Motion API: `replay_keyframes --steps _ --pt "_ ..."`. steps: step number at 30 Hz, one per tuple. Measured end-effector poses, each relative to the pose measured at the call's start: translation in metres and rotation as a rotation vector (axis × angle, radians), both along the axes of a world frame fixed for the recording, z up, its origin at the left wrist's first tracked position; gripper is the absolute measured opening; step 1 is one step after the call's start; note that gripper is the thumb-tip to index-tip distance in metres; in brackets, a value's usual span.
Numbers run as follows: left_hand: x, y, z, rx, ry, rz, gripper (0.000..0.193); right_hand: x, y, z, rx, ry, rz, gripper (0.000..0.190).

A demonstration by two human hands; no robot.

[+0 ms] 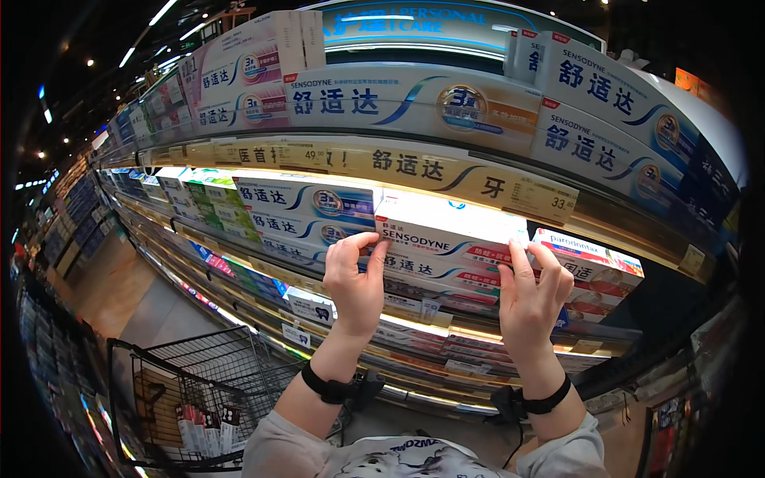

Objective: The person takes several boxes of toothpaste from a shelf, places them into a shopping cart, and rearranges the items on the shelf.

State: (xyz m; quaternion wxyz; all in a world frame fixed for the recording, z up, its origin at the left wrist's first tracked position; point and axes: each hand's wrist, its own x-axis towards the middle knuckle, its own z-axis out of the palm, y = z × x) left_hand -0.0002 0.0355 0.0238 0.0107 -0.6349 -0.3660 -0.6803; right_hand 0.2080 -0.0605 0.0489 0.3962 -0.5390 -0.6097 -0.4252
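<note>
A white Sensodyne toothpaste box (442, 236) lies on top of a stack of similar boxes on a lit shelf. My left hand (357, 281) has its thumb and forefinger at the box's left end. At the right end, the fingers of my right hand (532, 287) touch the box, thumb on the front and forefinger near the top edge. Both hands together hold it by its ends. A Parodontax box (588, 257) lies just right of my right hand. Blue-and-white Sensodyne boxes (305, 200) are stacked to the left.
Above runs a shelf edge with price tags (541, 194), bearing larger Sensodyne boxes (412, 98). Lower shelves hold more boxes (412, 337). A black wire shopping cart (209, 352) with several packages (209, 433) inside stands at lower left. Another display (669, 436) is at lower right.
</note>
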Motion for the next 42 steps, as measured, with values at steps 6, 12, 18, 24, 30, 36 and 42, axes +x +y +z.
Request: replay_keyframes --steps 6,12,18,24,30,36,42 --pt "0.001 0.001 0.0 0.051 0.008 0.021 0.014 -0.002 0.0 0.003 -0.001 -0.013 -0.025 0.041" --pt "0.004 0.002 -0.004 0.06 -0.002 -0.004 0.011 0.002 0.001 0.004 -0.008 -0.035 -0.043 0.041" --pt "0.003 0.004 -0.008 0.087 0.014 0.005 0.01 0.003 0.003 0.001 -0.007 -0.035 -0.049 0.041" --pt "0.002 0.003 -0.013 -0.039 -0.092 -0.063 0.01 0.003 0.001 0.003 -0.013 -0.048 -0.044 0.039" --pt "0.003 -0.001 -0.006 -0.185 -0.22 -0.199 0.01 0.002 0.002 0.002 -0.02 -0.049 -0.047 0.04" --pt "0.002 0.0 -0.008 -0.175 -0.227 -0.204 0.011 0.003 -0.002 0.002 -0.027 -0.04 -0.017 0.043" --pt "-0.004 -0.014 -0.011 -0.167 -0.182 -0.125 0.012 0.027 -0.052 -0.009 0.015 0.071 0.13 0.038"
